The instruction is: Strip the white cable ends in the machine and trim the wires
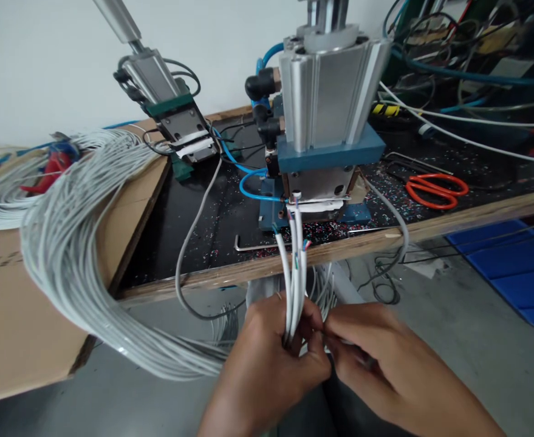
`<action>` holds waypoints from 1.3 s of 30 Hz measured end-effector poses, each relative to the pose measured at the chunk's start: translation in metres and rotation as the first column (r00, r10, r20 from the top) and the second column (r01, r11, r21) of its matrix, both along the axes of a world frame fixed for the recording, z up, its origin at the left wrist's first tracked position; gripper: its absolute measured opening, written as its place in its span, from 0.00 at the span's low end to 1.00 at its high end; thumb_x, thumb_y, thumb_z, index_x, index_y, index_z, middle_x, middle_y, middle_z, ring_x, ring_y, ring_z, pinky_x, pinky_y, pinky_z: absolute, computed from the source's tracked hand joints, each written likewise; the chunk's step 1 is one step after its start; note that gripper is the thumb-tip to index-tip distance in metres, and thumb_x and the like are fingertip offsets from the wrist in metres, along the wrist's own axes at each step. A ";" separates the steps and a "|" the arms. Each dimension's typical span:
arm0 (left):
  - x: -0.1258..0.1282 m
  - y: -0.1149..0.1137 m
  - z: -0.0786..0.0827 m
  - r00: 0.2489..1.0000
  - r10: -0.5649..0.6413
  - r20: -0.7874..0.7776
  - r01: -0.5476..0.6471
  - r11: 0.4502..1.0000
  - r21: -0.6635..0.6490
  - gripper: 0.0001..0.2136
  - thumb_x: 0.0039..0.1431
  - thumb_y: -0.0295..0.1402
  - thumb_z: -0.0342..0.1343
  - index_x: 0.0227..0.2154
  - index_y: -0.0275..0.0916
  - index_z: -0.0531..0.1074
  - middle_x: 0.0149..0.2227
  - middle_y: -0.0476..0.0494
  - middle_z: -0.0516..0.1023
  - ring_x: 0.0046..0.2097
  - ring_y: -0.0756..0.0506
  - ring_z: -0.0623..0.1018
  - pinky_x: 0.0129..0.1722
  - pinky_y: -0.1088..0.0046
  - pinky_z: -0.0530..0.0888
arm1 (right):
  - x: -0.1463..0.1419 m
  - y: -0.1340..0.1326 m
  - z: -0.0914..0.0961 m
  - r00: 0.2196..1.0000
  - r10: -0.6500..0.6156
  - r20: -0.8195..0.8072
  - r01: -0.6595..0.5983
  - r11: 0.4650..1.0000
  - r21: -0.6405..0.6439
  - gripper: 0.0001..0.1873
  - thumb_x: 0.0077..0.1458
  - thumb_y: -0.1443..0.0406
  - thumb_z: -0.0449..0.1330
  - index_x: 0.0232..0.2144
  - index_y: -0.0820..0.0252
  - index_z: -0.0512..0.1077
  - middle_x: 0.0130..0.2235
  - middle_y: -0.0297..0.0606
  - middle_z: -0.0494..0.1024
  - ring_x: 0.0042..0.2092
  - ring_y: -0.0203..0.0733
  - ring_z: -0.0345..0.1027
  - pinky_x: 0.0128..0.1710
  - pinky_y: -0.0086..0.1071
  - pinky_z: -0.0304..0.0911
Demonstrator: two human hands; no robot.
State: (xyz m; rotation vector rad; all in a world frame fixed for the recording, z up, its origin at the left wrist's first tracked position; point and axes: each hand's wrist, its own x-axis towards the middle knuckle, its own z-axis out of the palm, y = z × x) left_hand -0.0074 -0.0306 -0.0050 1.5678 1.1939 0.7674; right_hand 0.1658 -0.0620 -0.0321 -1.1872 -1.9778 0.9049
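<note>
My left hand [271, 355] is closed around a few grey cable ends [294, 273] that stand upright in front of the bench. Their stripped tips reach up to the jaw slot of the pneumatic wire-stripping machine [325, 109]. My right hand [376, 358] is just to the right, its fingertips pinched on the same cables where they leave my left fist. A thick bundle of grey cables [70, 243] loops from the cardboard at the left down to my hands.
A second pneumatic unit [175, 115] stands at the back left. Orange-handled scissors [435, 189] lie on the black benchtop [203, 212] at the right. A cardboard box [2, 303] sits left, blue trays [513, 267] on the floor right, tangled hoses behind.
</note>
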 end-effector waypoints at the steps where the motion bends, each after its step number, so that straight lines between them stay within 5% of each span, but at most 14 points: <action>1: 0.000 0.000 0.000 1.000 -0.015 -0.023 0.015 1.000 0.004 0.05 0.46 0.23 0.55 0.23 0.41 0.72 0.20 0.56 0.64 0.21 0.52 0.62 0.19 0.78 0.58 | 0.001 0.001 0.000 1.000 0.013 0.013 -0.012 1.000 -0.003 0.14 0.64 0.69 0.55 0.25 0.54 0.60 0.23 0.26 0.66 0.25 0.33 0.62 0.26 0.31 0.54; 6: -0.008 0.001 -0.003 0.999 -0.041 0.018 0.043 0.991 -0.124 0.03 0.56 0.28 0.59 0.28 0.41 0.73 0.20 0.56 0.64 0.22 0.52 0.61 0.21 0.76 0.59 | 0.003 -0.002 -0.007 0.997 -0.056 -0.061 0.050 0.994 -0.094 0.16 0.70 0.65 0.52 0.27 0.54 0.63 0.25 0.27 0.69 0.28 0.35 0.68 0.30 0.30 0.60; 11: -0.012 0.002 -0.005 0.995 -0.103 -0.019 0.101 0.991 -0.086 0.04 0.58 0.26 0.62 0.29 0.42 0.76 0.21 0.55 0.67 0.23 0.52 0.62 0.22 0.77 0.59 | 0.008 -0.004 -0.008 0.997 -0.035 -0.063 0.028 0.995 -0.097 0.15 0.70 0.64 0.53 0.28 0.54 0.68 0.25 0.28 0.72 0.28 0.35 0.69 0.30 0.30 0.61; 14: -0.003 0.001 -0.004 0.998 -0.014 0.063 0.021 0.993 -0.114 0.05 0.57 0.27 0.62 0.27 0.41 0.75 0.19 0.56 0.66 0.21 0.53 0.62 0.20 0.78 0.58 | 0.000 -0.007 -0.013 0.979 -0.127 -0.162 0.116 0.991 -0.072 0.15 0.69 0.64 0.55 0.28 0.54 0.71 0.24 0.28 0.73 0.27 0.34 0.70 0.28 0.29 0.62; 18: 0.014 -0.007 -0.012 0.897 0.217 0.385 -0.118 0.957 -0.265 0.09 0.57 0.31 0.64 0.24 0.41 0.71 0.19 0.53 0.70 0.18 0.51 0.69 0.16 0.78 0.66 | -0.037 -0.020 -0.024 0.767 -0.439 -0.469 0.303 0.891 -0.338 0.19 0.72 0.56 0.54 0.32 0.56 0.78 0.19 0.28 0.68 0.20 0.33 0.64 0.21 0.27 0.59; 22: 0.023 -0.024 -0.029 0.730 0.457 0.508 -0.259 0.873 -0.413 0.12 0.60 0.35 0.67 0.25 0.39 0.71 0.22 0.55 0.69 0.17 0.54 0.68 0.14 0.81 0.66 | -0.071 -0.028 -0.027 0.566 -0.630 -0.532 0.354 0.769 -0.533 0.23 0.70 0.49 0.54 0.36 0.58 0.81 0.19 0.30 0.67 0.20 0.34 0.61 0.20 0.26 0.60; 25: 0.023 -0.030 -0.037 0.700 0.513 0.497 -0.358 0.854 -0.377 0.15 0.61 0.37 0.68 0.24 0.38 0.72 0.24 0.55 0.69 0.22 0.55 0.67 0.20 0.83 0.68 | -0.077 -0.025 -0.025 0.568 -0.657 -0.496 0.412 0.748 -0.520 0.24 0.71 0.50 0.54 0.36 0.57 0.81 0.20 0.31 0.66 0.21 0.35 0.60 0.19 0.27 0.59; 29: 0.018 -0.029 -0.042 0.738 0.421 0.527 -0.255 0.898 -0.359 0.11 0.64 0.39 0.66 0.29 0.40 0.76 0.23 0.55 0.71 0.21 0.54 0.70 0.21 0.82 0.70 | -0.074 -0.021 -0.027 0.617 -0.619 -0.486 0.447 0.784 -0.431 0.22 0.70 0.51 0.54 0.36 0.55 0.81 0.18 0.30 0.61 0.20 0.36 0.56 0.16 0.27 0.54; 34: 0.012 -0.030 -0.043 0.731 0.420 0.538 -0.235 0.895 -0.379 0.09 0.62 0.39 0.69 0.32 0.41 0.78 0.25 0.55 0.73 0.20 0.55 0.72 0.19 0.82 0.72 | -0.077 -0.024 -0.031 0.547 -0.673 -0.498 0.501 0.740 -0.449 0.21 0.70 0.51 0.56 0.34 0.56 0.80 0.18 0.28 0.62 0.19 0.33 0.56 0.17 0.26 0.55; 39: 0.014 -0.032 -0.041 0.701 0.474 0.534 -0.255 0.865 -0.433 0.10 0.59 0.39 0.71 0.30 0.40 0.78 0.25 0.55 0.74 0.19 0.55 0.72 0.18 0.82 0.73 | -0.078 -0.025 -0.030 0.570 -0.668 -0.479 0.507 0.745 -0.435 0.21 0.70 0.51 0.56 0.33 0.56 0.80 0.18 0.27 0.63 0.19 0.32 0.57 0.18 0.25 0.56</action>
